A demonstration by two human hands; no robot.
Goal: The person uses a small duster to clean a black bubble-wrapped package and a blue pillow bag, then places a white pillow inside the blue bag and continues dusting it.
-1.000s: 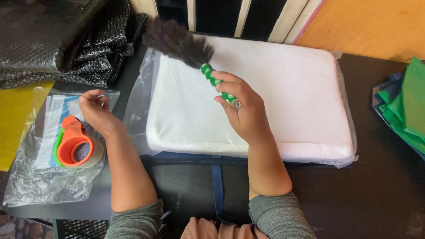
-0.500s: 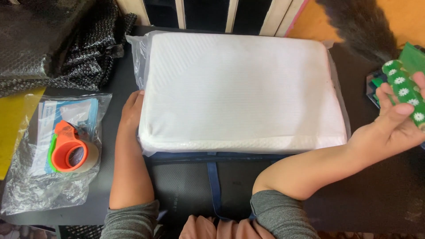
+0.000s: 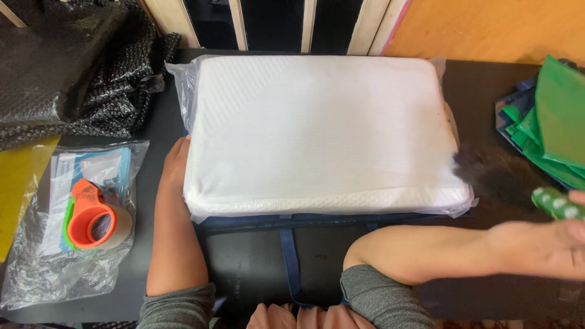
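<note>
The white pillow (image 3: 323, 134) in its clear wrap lay mid-table, and the left hand (image 3: 175, 163) rested flat against its left edge, fingers pressed together. Off the pillow's lower right corner the right hand (image 3: 557, 247) was closed around the green handle of a dark feather duster (image 3: 496, 173), whose plume just brushed that corner. Left of the pillow sat an orange tape dispenser (image 3: 91, 220) on a plastic bag, with bare dark table (image 3: 244, 262) along the pillow's near edge.
</note>
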